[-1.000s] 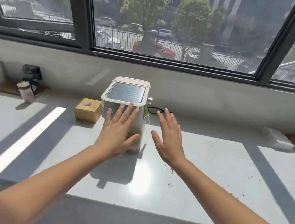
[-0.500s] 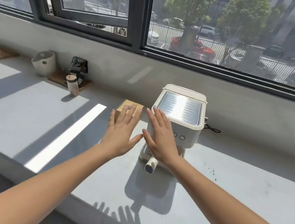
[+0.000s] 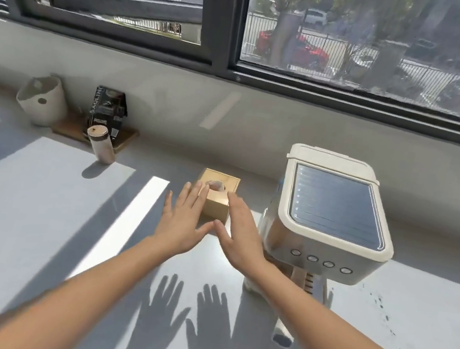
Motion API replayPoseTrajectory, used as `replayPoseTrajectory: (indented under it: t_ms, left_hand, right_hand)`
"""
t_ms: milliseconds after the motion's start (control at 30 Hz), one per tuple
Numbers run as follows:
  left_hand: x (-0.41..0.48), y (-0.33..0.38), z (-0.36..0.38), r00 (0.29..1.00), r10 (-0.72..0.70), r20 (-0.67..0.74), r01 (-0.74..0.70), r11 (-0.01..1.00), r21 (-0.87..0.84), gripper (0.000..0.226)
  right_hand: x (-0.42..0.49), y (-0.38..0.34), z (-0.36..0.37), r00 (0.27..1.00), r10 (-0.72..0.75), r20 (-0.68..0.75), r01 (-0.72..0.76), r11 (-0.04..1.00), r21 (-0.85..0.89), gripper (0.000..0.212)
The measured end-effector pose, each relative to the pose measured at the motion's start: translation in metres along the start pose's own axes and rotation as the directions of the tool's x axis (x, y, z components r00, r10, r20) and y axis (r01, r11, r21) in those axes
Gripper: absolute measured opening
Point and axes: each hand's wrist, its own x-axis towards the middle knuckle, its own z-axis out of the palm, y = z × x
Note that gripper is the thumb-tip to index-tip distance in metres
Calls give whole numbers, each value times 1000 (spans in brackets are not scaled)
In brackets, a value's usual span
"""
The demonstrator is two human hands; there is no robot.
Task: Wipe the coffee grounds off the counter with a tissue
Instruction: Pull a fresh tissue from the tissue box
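A small wooden tissue box [image 3: 217, 202] stands on the pale counter [image 3: 39, 221], and a bit of tissue [image 3: 215, 185] shows in the round hole in its top. Both hands reach toward this box, palms down, with the fingers straight and holding nothing.

The left hand [image 3: 183, 221] is on the box's left, its fingers spread and their tips level with the box's left top edge. The right hand [image 3: 239, 233] is on the box's right, fingers held together, with the tips at the near right corner. I cannot tell whether either hand touches the box. The two thumbs almost meet just in front of it. Neither hand reaches the tissue.

To the right of the box, close beside it, stands a white coffee machine [image 3: 332, 212]. The coffee grounds [image 3: 382, 305] lie as dark specks on the counter beyond the machine, well apart from the box and from both hands.

Far to the left of the box, by the wall, are a small jar [image 3: 101, 144], a black bag [image 3: 109, 110] and a white pot [image 3: 42, 100].
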Motion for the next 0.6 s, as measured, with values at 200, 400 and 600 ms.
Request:
replayPoseTrajectory:
  t_ms: [200,400,600]
  left_hand:
    - [59,-44,-1,990,139,11,-123,909,-399,66]
    - [109,-67,8,986,164,14,-149,926,-347,50]
    - [154,-69,42,993,-3,120,54,903,-426,32]
  right_hand:
    - [49,29,46,910,405,86,-410,911,48,55]
    - [87,51,67,843,532,77,-536,844,33,40]
    - [108,79,96,781,624,20,-621,780,-74,18]
